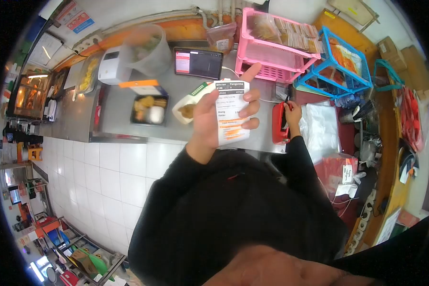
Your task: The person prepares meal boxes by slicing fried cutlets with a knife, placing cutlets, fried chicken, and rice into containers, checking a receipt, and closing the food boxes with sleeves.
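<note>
My left hand [205, 121] is raised over the counter and holds a printed paper receipt [231, 117] with orange marks on its lower half. The thumb lies over its left edge, fingers curl round the right side, and the index finger points up. To the right, my right hand [293, 116] is closed at the side of a small red container [280, 126] with a dark inside. Something thin and dark shows by its fingertips, too small to name. Partly behind the receipt is an open food box [186, 110] with brown food and a green-printed lid.
A black tray of food [150, 110], a tablet [198, 63], a white printer [113, 65] and a clear tub [148, 47] stand on the steel counter. Right are a pink rack [271, 52], a blue basket rack [336, 83] and clear plastic bags [319, 128].
</note>
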